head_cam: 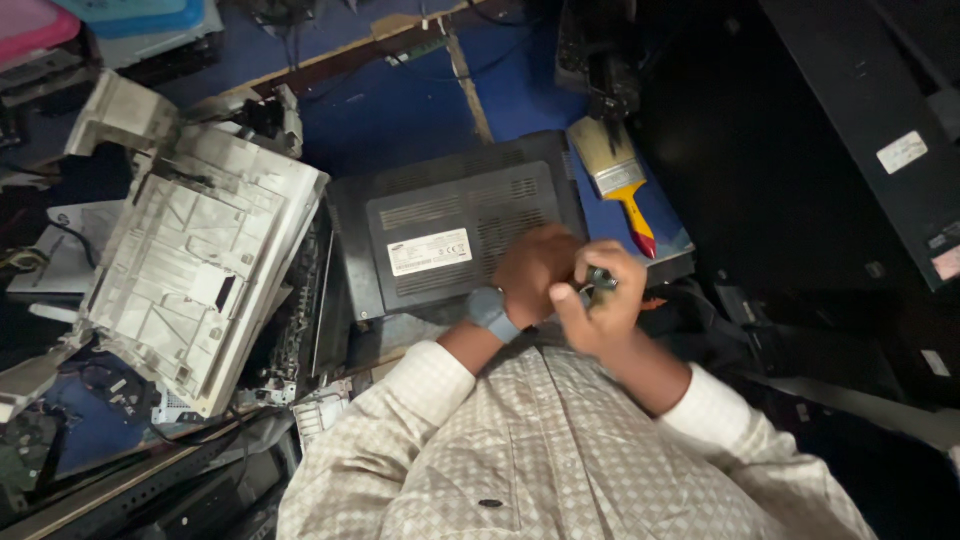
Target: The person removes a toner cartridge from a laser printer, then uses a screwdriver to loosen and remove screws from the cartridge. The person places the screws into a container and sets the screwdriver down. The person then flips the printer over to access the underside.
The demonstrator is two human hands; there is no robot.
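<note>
**Casing at the centre of a crowded bench**

A flat casing (455,235) lies on the bench (400,120), directly ahead of the person. Both hands (570,285) meet over its near right corner, the right one holding a small tool (601,281). A brush (615,175) lies on the casing's far right edge. Left of the casing, a large panel (200,265) leans tilted against other parts.

Dim, uneven light from the upper left; right side sinks into deep shadow, slight motion blur.

Paintbrush (618,180) and white panel (195,265) flank laptop (450,235).
</note>
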